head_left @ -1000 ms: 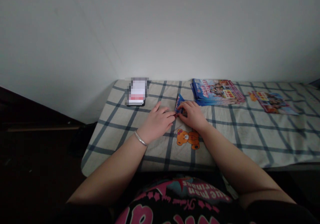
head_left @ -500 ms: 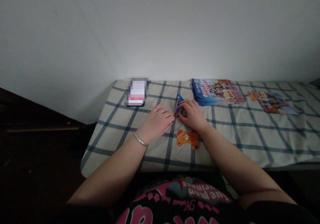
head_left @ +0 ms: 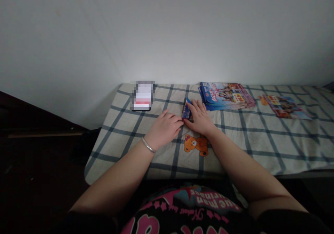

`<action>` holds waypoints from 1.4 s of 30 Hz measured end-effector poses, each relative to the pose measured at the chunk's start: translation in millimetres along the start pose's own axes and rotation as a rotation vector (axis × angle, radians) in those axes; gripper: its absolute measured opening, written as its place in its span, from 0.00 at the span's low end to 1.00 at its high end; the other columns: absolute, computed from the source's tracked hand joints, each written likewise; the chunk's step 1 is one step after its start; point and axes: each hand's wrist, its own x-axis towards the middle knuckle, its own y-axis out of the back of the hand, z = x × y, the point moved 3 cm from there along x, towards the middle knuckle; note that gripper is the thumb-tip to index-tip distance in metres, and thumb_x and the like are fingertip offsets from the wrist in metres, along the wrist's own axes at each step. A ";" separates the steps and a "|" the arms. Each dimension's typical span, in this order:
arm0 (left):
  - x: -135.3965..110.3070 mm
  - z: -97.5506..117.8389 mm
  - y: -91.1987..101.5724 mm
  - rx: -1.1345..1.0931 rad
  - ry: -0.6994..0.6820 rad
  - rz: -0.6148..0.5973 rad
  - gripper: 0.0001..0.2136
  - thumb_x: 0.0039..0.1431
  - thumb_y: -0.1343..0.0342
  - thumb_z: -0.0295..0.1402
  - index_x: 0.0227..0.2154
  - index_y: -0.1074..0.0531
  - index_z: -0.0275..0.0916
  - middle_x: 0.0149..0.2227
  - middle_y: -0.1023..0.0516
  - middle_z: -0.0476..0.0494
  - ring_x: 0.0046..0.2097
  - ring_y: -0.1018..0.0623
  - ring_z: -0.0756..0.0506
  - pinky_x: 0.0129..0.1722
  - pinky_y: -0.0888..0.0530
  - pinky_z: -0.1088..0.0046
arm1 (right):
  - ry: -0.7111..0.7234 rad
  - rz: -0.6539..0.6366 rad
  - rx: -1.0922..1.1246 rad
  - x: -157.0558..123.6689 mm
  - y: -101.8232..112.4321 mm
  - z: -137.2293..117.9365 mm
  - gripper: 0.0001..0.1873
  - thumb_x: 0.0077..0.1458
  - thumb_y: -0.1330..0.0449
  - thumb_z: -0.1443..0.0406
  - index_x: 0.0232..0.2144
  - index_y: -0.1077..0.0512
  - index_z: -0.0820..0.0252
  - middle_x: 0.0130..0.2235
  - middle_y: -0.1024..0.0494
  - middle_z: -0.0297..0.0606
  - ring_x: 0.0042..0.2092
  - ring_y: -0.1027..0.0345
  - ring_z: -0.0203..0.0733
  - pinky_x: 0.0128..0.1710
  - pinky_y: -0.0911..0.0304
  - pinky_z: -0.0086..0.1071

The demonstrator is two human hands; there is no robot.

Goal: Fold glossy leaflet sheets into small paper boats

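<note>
A small blue folded paper piece (head_left: 187, 111) lies on the checked cloth (head_left: 242, 136) of the table. My right hand (head_left: 199, 117) rests flat on top of it, fingers stretched forward and pressing it down. My left hand (head_left: 165, 127), with a silver bangle at the wrist, lies flat on the cloth just left of the paper, its fingertips touching the paper's near edge.
A stack of blue picture booklets (head_left: 224, 95) lies at the back, right of my hands. One more booklet (head_left: 285, 106) sits further right. A phone (head_left: 142, 96) lies at the back left. A bear print (head_left: 196, 145) marks the cloth. Dark floor lies to the left.
My right hand has gone from curled fingers pinching the blue paper to fingers stretched flat over it. The paper now lies flatter. My left hand has barely moved.
</note>
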 end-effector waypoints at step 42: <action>1.9 -2.9 -7.5 -0.085 0.089 0.075 0.09 0.61 0.42 0.34 0.41 0.32 0.37 0.44 0.26 0.41 0.48 0.28 0.40 0.51 0.30 0.60 | -0.002 0.160 0.352 1.8 5.7 17.1 0.33 0.50 0.44 0.68 0.60 0.36 0.60 0.48 0.22 0.43 0.52 0.31 0.50 0.56 0.38 0.48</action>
